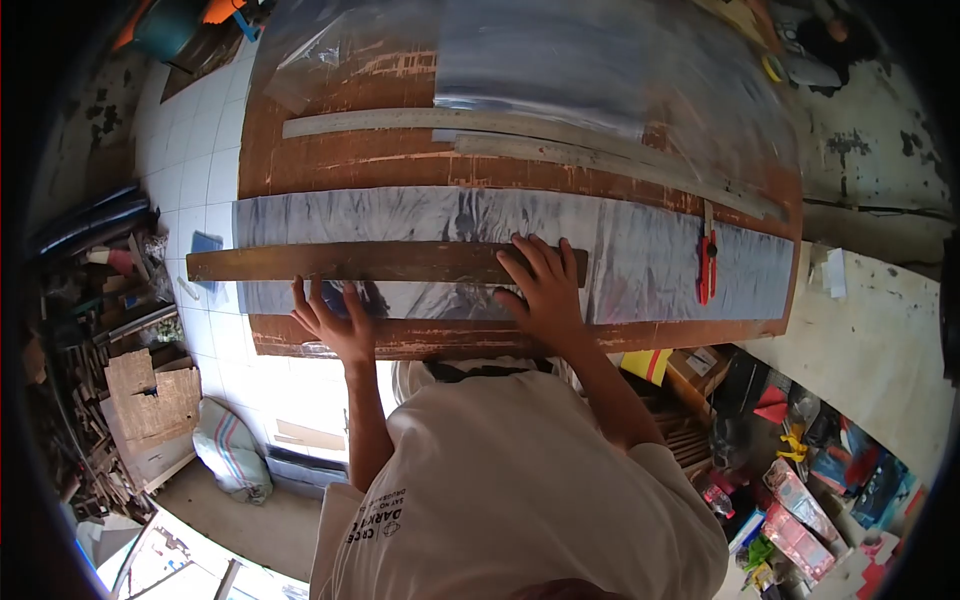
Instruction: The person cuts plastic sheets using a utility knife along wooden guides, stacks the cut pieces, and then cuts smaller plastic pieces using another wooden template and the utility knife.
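Note:
A long brown straightedge [390,262] lies lengthwise across a grey-and-white marbled sheet [650,250], its left end reaching past the sheet. Over the right end of the straightedge, my right hand [545,295] rests with its fingers spread. My left hand [340,325] is at the straightedge's lower edge, fingers apart. Something dark blue [335,297] shows between the left thumb and fingers; whether it is an object or part of the sheet's pattern is unclear. To the right, a red utility knife [708,265] lies on the sheet.
Long metal rulers [600,160] lie farther back on the worn brown table [340,170], below clear plastic sheeting [540,60]. Scrap wood [150,400] and a white sack [230,450] are at left. Assorted clutter [800,510] fills the lower right.

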Motion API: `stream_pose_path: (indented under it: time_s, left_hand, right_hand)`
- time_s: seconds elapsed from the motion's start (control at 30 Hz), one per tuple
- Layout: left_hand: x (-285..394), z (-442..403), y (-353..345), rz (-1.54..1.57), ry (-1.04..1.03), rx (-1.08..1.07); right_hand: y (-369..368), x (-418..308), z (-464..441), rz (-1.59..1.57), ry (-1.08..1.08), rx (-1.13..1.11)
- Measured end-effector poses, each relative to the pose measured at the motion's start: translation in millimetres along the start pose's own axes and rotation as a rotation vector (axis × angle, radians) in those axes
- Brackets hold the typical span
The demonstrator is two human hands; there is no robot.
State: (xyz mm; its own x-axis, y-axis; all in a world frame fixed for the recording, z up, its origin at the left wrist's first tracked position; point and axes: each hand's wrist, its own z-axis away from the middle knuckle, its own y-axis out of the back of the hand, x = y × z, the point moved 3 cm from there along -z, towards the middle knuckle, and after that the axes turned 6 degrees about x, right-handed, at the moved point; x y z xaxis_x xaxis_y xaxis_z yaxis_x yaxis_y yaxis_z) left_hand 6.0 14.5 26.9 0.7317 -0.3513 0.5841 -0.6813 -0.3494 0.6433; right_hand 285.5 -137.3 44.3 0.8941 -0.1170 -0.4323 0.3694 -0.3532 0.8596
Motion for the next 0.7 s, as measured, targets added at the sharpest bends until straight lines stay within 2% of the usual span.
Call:
stream_pose_path:
  time_s: [0.07, 0.13, 0.23, 0.53, 0.7]
  left_hand:
    - [7.8, 13.3, -0.4, -0.059, 0.035, -0.024]
    - [18.5, 27.1, -8.3, -0.085, -0.044, -0.137]
    - [32.4, 34.4, -16.8, -0.048, -0.089, -0.176]
    - [35.5, 32.5, -30.7, -0.195, -0.082, -0.278]
    - [31.6, 18.2, -31.8, -0.277, -0.165, -0.371]
  right_hand:
    - [2.1, 2.4, 0.5, 0.025, 0.000, 0.001]
    - [5.3, 3.8, -0.2, 0.081, -0.063, 0.081]
    - [9.7, 4.2, 2.2, 0.109, -0.104, 0.126]
    - [11.4, 17.6, 33.4, 0.045, -0.039, 0.044]
    - [25.9, 23.6, 47.3, 0.105, -0.116, 0.093]
